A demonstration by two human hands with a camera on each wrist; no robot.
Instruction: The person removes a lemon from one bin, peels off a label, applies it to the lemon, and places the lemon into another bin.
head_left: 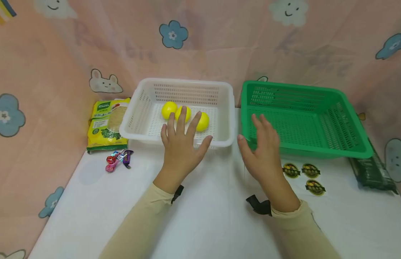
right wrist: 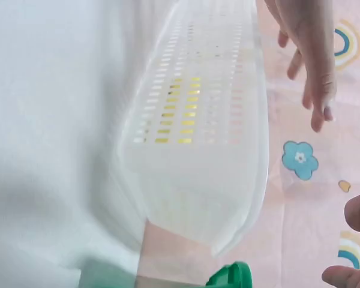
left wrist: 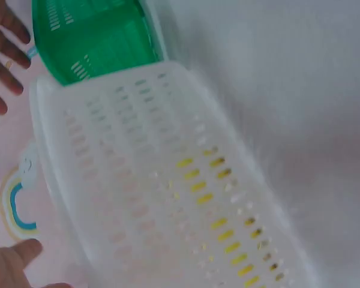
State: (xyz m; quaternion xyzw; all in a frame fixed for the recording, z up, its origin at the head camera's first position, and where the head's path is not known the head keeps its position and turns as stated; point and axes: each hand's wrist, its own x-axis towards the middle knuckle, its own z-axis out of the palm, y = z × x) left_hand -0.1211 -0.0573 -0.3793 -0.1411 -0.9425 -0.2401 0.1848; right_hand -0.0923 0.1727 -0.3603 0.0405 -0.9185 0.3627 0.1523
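My left hand (head_left: 182,151) is spread over the near rim of the white basket (head_left: 139,136), its fingertips overlapping the yellow balls (head_left: 203,122) in the head view. Three such balls lie inside that basket. My right hand (head_left: 263,154) is held up at the near left corner of the green basket (head_left: 304,151), fingers extended and thumb apart. Neither hand holds anything. In the left wrist view the white basket's slotted side (left wrist: 138,198) shows yellow through its holes. The right wrist view shows the left hand (right wrist: 312,48) above the white basket's rim.
Left of the white basket lies a yellow Knorr packet (head_left: 106,124), with several wrapped candies (head_left: 114,160) in front. Three black-and-gold round stickers (head_left: 311,171) lie before the green basket. A dark green packet (head_left: 375,172) sits at the right. Behind hangs a pink patterned cloth (head_left: 213,46).
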